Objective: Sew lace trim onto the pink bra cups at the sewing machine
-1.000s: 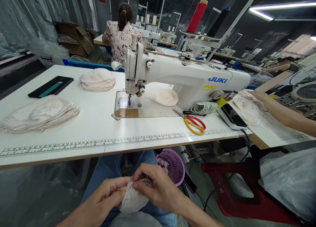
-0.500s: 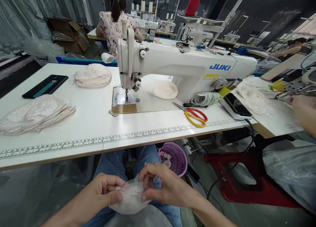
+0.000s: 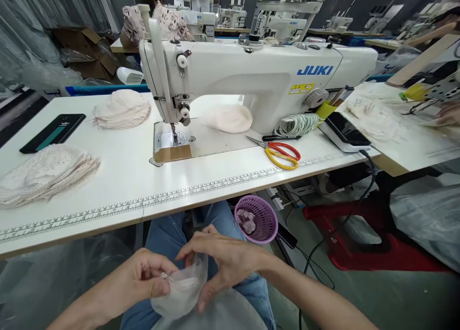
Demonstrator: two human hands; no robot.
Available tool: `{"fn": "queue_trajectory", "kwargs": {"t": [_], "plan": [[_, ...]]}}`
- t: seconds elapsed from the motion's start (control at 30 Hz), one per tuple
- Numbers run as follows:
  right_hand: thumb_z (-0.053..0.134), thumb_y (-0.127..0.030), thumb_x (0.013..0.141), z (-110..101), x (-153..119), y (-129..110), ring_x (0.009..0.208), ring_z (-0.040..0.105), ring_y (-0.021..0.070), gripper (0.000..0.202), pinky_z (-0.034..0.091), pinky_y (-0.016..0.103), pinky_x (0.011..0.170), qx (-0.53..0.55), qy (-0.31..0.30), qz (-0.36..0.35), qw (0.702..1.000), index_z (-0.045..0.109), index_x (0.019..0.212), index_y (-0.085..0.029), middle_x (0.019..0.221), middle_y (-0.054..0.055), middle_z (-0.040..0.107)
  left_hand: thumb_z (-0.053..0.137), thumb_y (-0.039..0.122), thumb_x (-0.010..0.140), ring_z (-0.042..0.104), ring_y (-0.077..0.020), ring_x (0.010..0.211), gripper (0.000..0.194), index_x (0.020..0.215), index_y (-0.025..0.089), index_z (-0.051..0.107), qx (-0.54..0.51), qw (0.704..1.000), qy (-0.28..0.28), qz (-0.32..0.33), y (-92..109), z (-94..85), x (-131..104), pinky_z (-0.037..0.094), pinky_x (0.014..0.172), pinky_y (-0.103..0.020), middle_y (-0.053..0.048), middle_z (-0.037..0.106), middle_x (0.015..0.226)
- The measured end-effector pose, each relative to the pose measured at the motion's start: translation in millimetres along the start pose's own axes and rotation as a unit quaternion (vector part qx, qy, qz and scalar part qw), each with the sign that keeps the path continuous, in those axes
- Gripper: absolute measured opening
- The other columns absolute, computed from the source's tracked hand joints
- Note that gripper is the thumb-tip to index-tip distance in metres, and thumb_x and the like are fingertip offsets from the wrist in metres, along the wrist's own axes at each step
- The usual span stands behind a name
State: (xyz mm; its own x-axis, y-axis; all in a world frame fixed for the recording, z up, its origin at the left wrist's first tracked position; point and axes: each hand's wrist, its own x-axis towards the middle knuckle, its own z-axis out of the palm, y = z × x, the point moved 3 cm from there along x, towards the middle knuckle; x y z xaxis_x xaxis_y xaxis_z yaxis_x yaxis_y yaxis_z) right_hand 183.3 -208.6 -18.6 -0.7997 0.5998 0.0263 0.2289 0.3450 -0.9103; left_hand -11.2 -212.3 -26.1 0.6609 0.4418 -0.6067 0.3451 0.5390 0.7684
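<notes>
Above my lap, my left hand (image 3: 147,282) pinches a small sheer white fabric piece (image 3: 179,291) with lacy trim between thumb and fingers. My right hand (image 3: 219,263) arches over the right side of the same piece, its thumb apart from the fingers; its fingertips are partly hidden behind the cloth, touching its upper edge. Beyond the table edge stands a white sewing machine (image 3: 223,64), with a pale fabric piece (image 3: 230,118) lying under its arm. Two stacks of pale lace pieces, a nearer one (image 3: 46,172) and a farther one (image 3: 122,108), rest on the left.
Scissors (image 3: 278,153) and a coil of cord (image 3: 296,124) lie right of the needle. A black phone (image 3: 53,132) is at the left. Below the table edge stands a purple basket (image 3: 266,220) with scraps, near a red stool (image 3: 395,244). Another person (image 3: 168,23) sits ahead.
My right hand has opened wider and reaches over the fabric, its thumb moved off the cloth's front. My left hand keeps its pinch. The camera view has shifted.
</notes>
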Motion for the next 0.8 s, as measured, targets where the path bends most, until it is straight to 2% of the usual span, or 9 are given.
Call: {"fn": "queue_trajectory", "kwargs": {"t": [0.13,0.2,0.27,0.37,0.47,0.53,0.67,0.8], "plan": [[0.077,-0.032,0.072,7,6,10,0.077,0.056,0.0114,0.032,0.03,0.027,0.084,-0.013,-0.019,0.006,1.0,0.061,0.095,-0.017,0.083,-0.003,0.063,0.071,0.058,0.07,0.051,-0.0133,0.061,0.045,0.084,0.015,0.075,0.009,0.999,0.037,0.004,-11,-11.1,-12,0.038,0.058,-0.021,-0.005,0.068,0.071],[0.075,-0.028,0.074,10,6,8,0.073,0.055,0.0102,0.021,0.03,0.026,0.081,-0.028,-0.022,-0.008,0.999,0.062,0.085,-0.016,0.075,-0.005,0.06,0.07,0.06,0.069,0.05,-0.0139,0.062,0.048,0.084,0.015,0.075,0.011,0.999,0.05,0.003,-16,-14.9,-17,0.037,0.059,-0.022,-0.005,0.067,0.071],[0.073,-0.025,0.075,12,8,4,0.073,0.055,0.0098,0.016,0.03,0.025,0.078,-0.038,-0.032,-0.024,0.998,0.062,0.079,-0.015,0.071,-0.006,0.058,0.071,0.06,0.067,0.05,-0.0141,0.064,0.05,0.089,0.016,0.075,0.013,0.999,0.036,0.0,-17,-14.0,-18,0.036,0.06,-0.021,-0.004,0.066,0.073],[0.07,-0.024,0.077,15,12,0,0.072,0.056,0.0092,0.013,0.031,0.024,0.079,-0.034,-0.054,-0.016,0.998,0.061,0.08,-0.015,0.073,-0.006,0.059,0.076,0.052,0.066,0.049,-0.0147,0.069,0.045,0.095,0.018,0.073,0.03,1.0,-0.002,0.0,-11,-5.5,-13,0.036,0.062,-0.021,-0.002,0.064,0.078],[0.07,-0.025,0.078,13,15,4,0.068,0.058,0.0087,0.014,0.032,0.025,0.083,-0.014,-0.068,0.029,0.997,0.061,0.084,-0.016,0.072,-0.006,0.061,0.077,0.039,0.065,0.035,-0.0091,0.054,0.027,0.074,0.014,0.072,0.067,0.997,0.023,0.002,-5,1.7,-3,0.025,0.051,-0.019,0.005,0.046,0.056],[0.071,-0.027,0.077,9,13,9,0.064,0.058,0.009,0.017,0.036,0.025,0.081,0.01,-0.075,0.052,0.996,0.062,0.086,-0.016,0.068,-0.006,0.06,0.073,0.036,0.067,0.025,-0.0078,0.05,0.024,0.063,0.013,0.068,0.068,0.997,0.042,-0.004,-7,3.3,3,0.018,0.048,-0.021,0.008,0.035,0.05],[0.073,-0.03,0.075,2,2,19,0.061,0.058,0.0096,0.02,0.04,0.018,0.06,0.083,-0.097,0.056,0.99,0.064,0.085,-0.014,0.067,-0.004,0.06,0.071,0.037,0.069,0.024,-0.0079,0.05,0.025,0.065,0.012,0.068,0.055,0.998,0.025,-0.018,-18,-0.5,7,0.016,0.048,-0.022,0.007,0.037,0.05],[0.078,-0.026,0.07,1,0,21,0.058,0.055,0.0082,0.022,0.038,0.016,0.055,0.095,-0.102,0.048,0.989,0.065,0.082,-0.014,0.064,-0.005,0.058,0.072,0.041,0.067,0.025,-0.008,0.05,0.029,0.066,0.012,0.069,0.048,0.998,0.011,-0.032,-27,-6.1,4,0.017,0.048,-0.021,0.006,0.04,0.051]]}}
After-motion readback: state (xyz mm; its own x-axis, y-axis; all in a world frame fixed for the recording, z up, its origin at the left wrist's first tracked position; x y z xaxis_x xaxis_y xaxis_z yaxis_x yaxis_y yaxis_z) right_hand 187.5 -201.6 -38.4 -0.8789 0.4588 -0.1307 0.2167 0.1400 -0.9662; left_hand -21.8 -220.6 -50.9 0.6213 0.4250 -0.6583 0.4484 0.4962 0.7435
